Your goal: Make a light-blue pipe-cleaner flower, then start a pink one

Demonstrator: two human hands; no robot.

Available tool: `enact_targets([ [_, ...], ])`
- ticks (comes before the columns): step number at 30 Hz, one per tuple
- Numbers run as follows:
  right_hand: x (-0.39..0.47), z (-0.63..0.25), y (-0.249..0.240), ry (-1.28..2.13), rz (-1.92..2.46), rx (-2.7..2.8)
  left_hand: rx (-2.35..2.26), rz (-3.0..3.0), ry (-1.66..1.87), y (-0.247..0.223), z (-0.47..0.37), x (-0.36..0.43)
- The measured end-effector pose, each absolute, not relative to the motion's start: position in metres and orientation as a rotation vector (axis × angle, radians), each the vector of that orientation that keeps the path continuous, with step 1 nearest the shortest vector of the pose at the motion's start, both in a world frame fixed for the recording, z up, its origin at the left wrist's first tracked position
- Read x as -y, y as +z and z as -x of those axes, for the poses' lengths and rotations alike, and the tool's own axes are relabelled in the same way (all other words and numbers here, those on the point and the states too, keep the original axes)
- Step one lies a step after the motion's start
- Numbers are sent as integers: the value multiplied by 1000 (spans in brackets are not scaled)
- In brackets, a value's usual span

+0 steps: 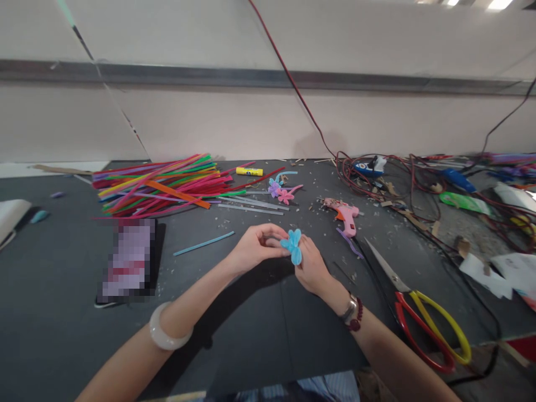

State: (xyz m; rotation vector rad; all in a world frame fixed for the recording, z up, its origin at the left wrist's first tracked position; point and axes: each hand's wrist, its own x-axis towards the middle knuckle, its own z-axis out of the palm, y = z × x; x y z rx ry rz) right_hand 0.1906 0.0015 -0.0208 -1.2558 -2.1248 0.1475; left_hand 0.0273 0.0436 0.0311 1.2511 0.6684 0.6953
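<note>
Far to the right of the fingers, a green plastic packet [464, 202] lies among tangled cords [412, 167]; what it holds does not show. Beyond the fingers is a yellow glue-stick tube [249, 171], lying on its side.

Both hands meet at a blue pipe-cleaner flower [295, 245], raised over the dark tabletop [259, 340]. The fingers of the right hand [312, 265] are curled and closed on it from behind and below, its petals standing up past them. The left hand [262, 243] brings thumb and forefinger to the flower's left side, a rounded gap arching between them; the petals cover the tips, so I cannot tell whether they pinch it.

The forearms come in from the lower corners and converge, left palm turned inward, back of the right hand facing up. A white bangle [157, 329] circles the left forearm, a dark red bracelet [355, 321] the right wrist.

Just beyond the fingers lie small pipe-cleaner flowers [286, 195]; to their left, a loose blue pipe cleaner [204, 243] and, farther out, a multicoloured pipe-cleaner bundle [167, 184]. Right of the fingers are a pink glue gun [345, 213] and, nearer the person, scissors [422, 318] with red and yellow handles.
</note>
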Motion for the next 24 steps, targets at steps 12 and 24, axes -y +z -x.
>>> enact_targets([
  [12,0,-189,-17,205,1278,2038,-779,-1206,726,40,-34,-34],
  [24,-1,-191,-24,-39,1307,1923,-766,-484,842,34,-49,-15],
])
